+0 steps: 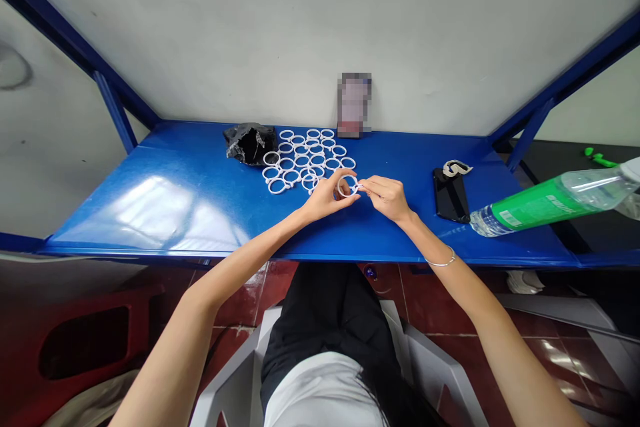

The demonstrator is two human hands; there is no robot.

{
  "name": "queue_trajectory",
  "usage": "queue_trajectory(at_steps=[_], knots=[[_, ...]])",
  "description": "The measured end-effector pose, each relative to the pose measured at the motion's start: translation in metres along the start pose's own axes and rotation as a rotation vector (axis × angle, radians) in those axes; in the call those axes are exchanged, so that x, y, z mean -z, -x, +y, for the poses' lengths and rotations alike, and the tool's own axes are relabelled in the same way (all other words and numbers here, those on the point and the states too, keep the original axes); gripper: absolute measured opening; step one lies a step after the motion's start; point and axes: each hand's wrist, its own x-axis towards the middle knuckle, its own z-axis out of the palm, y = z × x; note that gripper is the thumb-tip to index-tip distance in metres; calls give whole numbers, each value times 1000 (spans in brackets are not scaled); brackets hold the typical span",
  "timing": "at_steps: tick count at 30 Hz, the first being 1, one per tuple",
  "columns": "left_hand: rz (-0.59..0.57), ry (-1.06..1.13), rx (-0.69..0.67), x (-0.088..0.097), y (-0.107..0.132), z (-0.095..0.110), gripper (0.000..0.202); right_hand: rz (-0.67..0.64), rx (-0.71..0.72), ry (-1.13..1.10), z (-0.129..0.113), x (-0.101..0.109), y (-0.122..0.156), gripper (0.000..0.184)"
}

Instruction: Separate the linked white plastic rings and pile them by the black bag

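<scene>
Left hand (326,198) pinched one white ring (348,175) by its rim over the blue table (410,157), apparently steadying it for the right hand (387,196), which pinched its right-side tab (359,187), loose rings (309,161) lying just far-left.

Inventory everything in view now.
Desk: one, blue, ahead
Held ring: one, white, over desk
Loose rings: roughly twenty, white, on desk
Bag: one, black, beside rings
Blurred item: one, pinkish, against wall
Phone: one, black, desk's right
Curved item: one, white, phone's far end
Bottle: one, green-labelled clear, right
Small item: one, green, far right
Chair: one, grey, beneath
Bracelet: one, silver, right wrist
Left hand: one, bare, on held ring
Right hand: one, bare, at held ring
</scene>
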Motion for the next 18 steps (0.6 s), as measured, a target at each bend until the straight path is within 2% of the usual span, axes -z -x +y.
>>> queue_trajectory(at_steps=[8,14,18], knots=[[16,-5,-29,-1,1,-4,47,21,26,-4,0,2,-2,21],[112,0,-90,1,0,-2,53,78,-60,12,0,3,-2,17],[178,-39,-165,5,-1,1,46,66,-91,-33,-3,6,-4,17]])
